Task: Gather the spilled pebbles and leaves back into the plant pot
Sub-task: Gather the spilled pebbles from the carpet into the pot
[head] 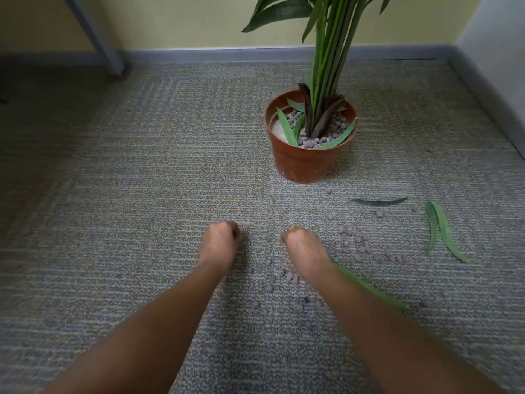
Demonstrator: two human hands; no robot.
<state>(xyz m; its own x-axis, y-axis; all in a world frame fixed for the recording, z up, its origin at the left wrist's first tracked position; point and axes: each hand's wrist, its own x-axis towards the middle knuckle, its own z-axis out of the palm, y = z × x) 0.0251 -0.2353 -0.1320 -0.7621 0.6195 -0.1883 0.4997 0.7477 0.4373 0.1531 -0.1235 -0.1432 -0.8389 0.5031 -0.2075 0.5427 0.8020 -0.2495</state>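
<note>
A terracotta plant pot (295,163) stands on the carpet ahead, right of centre, holding green stems, grey pebbles and a few loose leaves. More spilled pebbles (358,245) lie scattered on the carpet to the right of my hands, and others (284,277) lie between my forearms. One dark leaf (379,201) lies near the pot, two green leaves (446,233) lie far right, and another leaf (375,290) sits beside my right forearm. My left hand (220,243) is curled into a fist over the carpet. My right hand (305,248) bends downward, its fingers hidden.
The tall plant (331,61) rises from the pot toward the back wall. A grey furniture leg (98,38) stands at the back left. A wall and baseboard (483,89) close off the right side. Grey carpet (142,166) spreads to the left.
</note>
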